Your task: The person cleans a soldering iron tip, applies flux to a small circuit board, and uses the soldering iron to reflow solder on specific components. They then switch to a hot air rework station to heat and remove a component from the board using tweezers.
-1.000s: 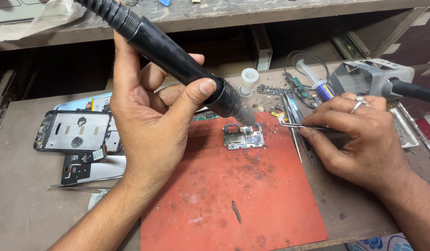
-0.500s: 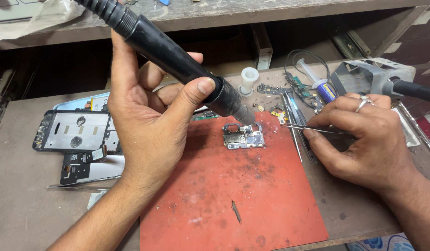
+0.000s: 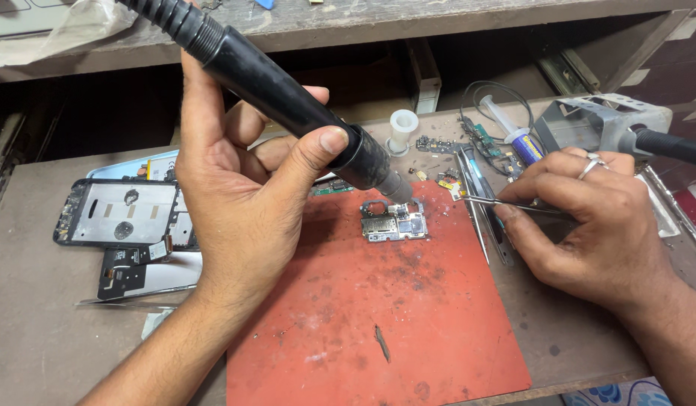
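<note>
Left hand (image 3: 235, 203) clenched round hot-air wand (image 3: 288, 90), nozzle just above board (image 3: 394, 222) on red mat (image 3: 378, 316). Right hand (image 3: 596, 225) pinching tweezers (image 3: 506, 204). Board light, stiff, probably fragile; best gripped by edges.

Two hands: left hand (image 3: 235, 188), right hand (image 3: 588, 225). One black hot-air handpiece (image 3: 288, 98). One phone circuit board (image 3: 394, 223). One red work mat (image 3: 378, 316). One pair of tweezers in right hand (image 3: 506, 204); two more metal tools lying beside mat (image 3: 479, 218). One phone frame (image 3: 118, 213). One white spool (image 3: 403, 128). One syringe (image 3: 513, 131). One grey metal stand (image 3: 596, 120). One ring (image 3: 591, 167).
</note>
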